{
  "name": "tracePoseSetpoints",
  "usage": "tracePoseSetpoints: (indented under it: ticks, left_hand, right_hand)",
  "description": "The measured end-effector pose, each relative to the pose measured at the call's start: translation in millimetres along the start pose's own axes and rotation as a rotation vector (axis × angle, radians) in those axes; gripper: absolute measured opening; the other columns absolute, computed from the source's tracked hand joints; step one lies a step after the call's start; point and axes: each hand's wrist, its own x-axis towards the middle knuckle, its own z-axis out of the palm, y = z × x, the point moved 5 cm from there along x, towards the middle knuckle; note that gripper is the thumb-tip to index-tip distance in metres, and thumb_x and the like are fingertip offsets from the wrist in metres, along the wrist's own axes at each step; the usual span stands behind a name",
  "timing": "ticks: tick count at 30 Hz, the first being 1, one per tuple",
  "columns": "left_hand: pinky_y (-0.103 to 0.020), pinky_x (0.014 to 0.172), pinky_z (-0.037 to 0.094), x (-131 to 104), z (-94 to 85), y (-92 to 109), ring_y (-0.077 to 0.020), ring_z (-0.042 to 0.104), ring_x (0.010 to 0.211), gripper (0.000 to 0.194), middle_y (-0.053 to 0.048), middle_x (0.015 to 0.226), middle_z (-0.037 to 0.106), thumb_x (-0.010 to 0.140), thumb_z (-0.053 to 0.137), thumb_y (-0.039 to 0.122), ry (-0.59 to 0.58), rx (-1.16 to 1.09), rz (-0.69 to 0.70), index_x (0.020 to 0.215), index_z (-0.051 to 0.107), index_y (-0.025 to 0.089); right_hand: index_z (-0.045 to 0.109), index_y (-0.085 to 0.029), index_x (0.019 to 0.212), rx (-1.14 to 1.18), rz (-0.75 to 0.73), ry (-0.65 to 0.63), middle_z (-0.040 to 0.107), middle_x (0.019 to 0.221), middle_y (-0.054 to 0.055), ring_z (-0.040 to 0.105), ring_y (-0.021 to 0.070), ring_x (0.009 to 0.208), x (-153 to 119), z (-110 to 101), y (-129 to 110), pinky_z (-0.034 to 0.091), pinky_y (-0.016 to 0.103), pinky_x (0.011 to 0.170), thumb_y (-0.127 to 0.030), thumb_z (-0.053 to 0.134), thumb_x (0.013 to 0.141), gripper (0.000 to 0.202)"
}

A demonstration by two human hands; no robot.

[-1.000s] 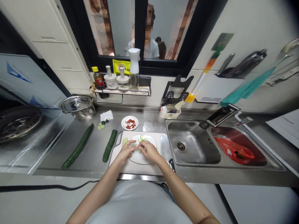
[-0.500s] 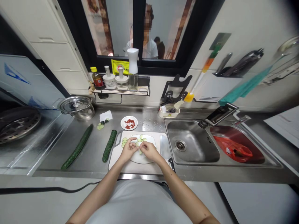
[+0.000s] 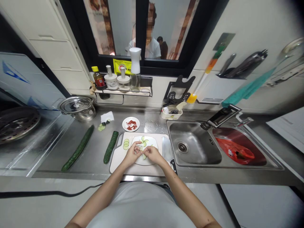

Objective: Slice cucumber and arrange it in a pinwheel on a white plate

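Both hands meet over a white plate [image 3: 148, 160] on a pale cutting board [image 3: 118, 164]. My left hand [image 3: 133, 154] and my right hand [image 3: 151, 153] pinch a thin cucumber slice [image 3: 141, 148] between their fingertips. More cucumber slices [image 3: 143, 139] lie on the plate just beyond the fingers. A short row of slices [image 3: 126, 144] rests on the board to the left of the plate. The knife [image 3: 167, 150] lies along the board's right edge, its black handle toward me.
Left of the board are a cut cucumber [image 3: 110, 147] and a longer cucumber [image 3: 78, 148]. Behind it stands a small plate of red pieces [image 3: 130, 124]. The double sink [image 3: 196, 142] is at the right, and a lidded pot [image 3: 80, 109] at the back left.
My left hand has drawn slightly down, its fingers curling more. Both hands stay together at the slice, and the row of slices on the board shows more fully.
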Motion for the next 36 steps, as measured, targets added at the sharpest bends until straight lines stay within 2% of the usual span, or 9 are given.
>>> tracePoseSetpoints:
  ticks: [5, 8, 13, 19, 28, 32, 36]
  left_hand:
    - [-0.021, 0.062, 0.037, 3, 1.6, -11, -0.0096, 0.047, 0.058, 0.038, 0.006, 0.063, 0.052, 0.073, 0.063, 0.026, -0.016, 0.098, -0.065, 0.109, 0.057, 0.016]
    - [-0.021, 0.060, 0.037, 4, 2.4, -16, -0.0108, 0.049, 0.058, 0.032, 0.005, 0.062, 0.054, 0.073, 0.059, 0.020, -0.034, 0.273, -0.101, 0.105, 0.061, 0.018]
    - [-0.022, 0.065, 0.037, 4, 7.3, -11, -0.0147, 0.057, 0.069, 0.031, 0.001, 0.073, 0.063, 0.076, 0.053, 0.015, -0.076, 0.630, -0.089, 0.104, 0.065, 0.022]
    - [-0.027, 0.075, 0.041, 1, 15.2, -10, -0.0202, 0.061, 0.086, 0.030, -0.005, 0.088, 0.068, 0.081, 0.049, 0.017, -0.153, 0.874, -0.069, 0.106, 0.065, 0.023]
    - [-0.032, 0.091, 0.039, 1, 9.3, -9, -0.0217, 0.054, 0.104, 0.025, -0.008, 0.104, 0.062, 0.085, 0.051, 0.020, -0.148, 0.960, -0.007, 0.105, 0.066, 0.022]
    - [-0.032, 0.090, 0.039, -3, 4.4, -5, -0.0218, 0.052, 0.102, 0.025, -0.007, 0.103, 0.060, 0.089, 0.048, 0.023, -0.107, 0.997, 0.030, 0.106, 0.067, 0.022]
    - [-0.032, 0.088, 0.039, -8, 6.7, -9, -0.0219, 0.052, 0.099, 0.025, -0.007, 0.101, 0.060, 0.089, 0.051, 0.031, -0.135, 1.021, 0.039, 0.105, 0.068, 0.022]
  right_hand:
    - [0.066, -0.014, 0.074, -0.076, 0.025, -0.039, 0.068, 0.070, 0.003, 0.057, 0.0121, 0.063, -5, 5, 9, 0.039, 0.020, 0.059, -0.022, 0.053, 0.078, 0.016]
    - [0.065, -0.015, 0.075, -0.173, 0.023, -0.019, 0.068, 0.071, 0.003, 0.056, 0.0117, 0.064, -9, 6, 9, 0.037, 0.019, 0.059, -0.020, 0.052, 0.079, 0.015]
    - [0.063, -0.015, 0.078, -0.337, 0.017, -0.004, 0.065, 0.070, 0.003, 0.054, 0.0116, 0.064, -16, 9, 1, 0.034, 0.020, 0.059, -0.018, 0.049, 0.084, 0.016]
    - [0.064, -0.016, 0.089, -0.514, 0.031, -0.018, 0.067, 0.083, 0.006, 0.059, 0.0156, 0.079, -24, 17, -7, 0.034, 0.023, 0.067, -0.018, 0.042, 0.090, 0.021]
    - [0.062, -0.017, 0.097, -0.625, 0.025, -0.039, 0.067, 0.095, 0.008, 0.059, 0.0174, 0.089, -29, 20, -8, 0.035, 0.025, 0.073, -0.017, 0.040, 0.092, 0.023]
    - [0.062, -0.019, 0.101, -0.669, 0.020, -0.043, 0.066, 0.099, 0.008, 0.058, 0.0176, 0.092, -36, 19, -5, 0.035, 0.025, 0.073, -0.019, 0.041, 0.092, 0.023]
    - [0.063, -0.020, 0.103, -0.755, 0.023, -0.075, 0.065, 0.099, 0.008, 0.057, 0.0176, 0.090, -43, 23, -3, 0.036, 0.025, 0.072, -0.024, 0.041, 0.093, 0.025]
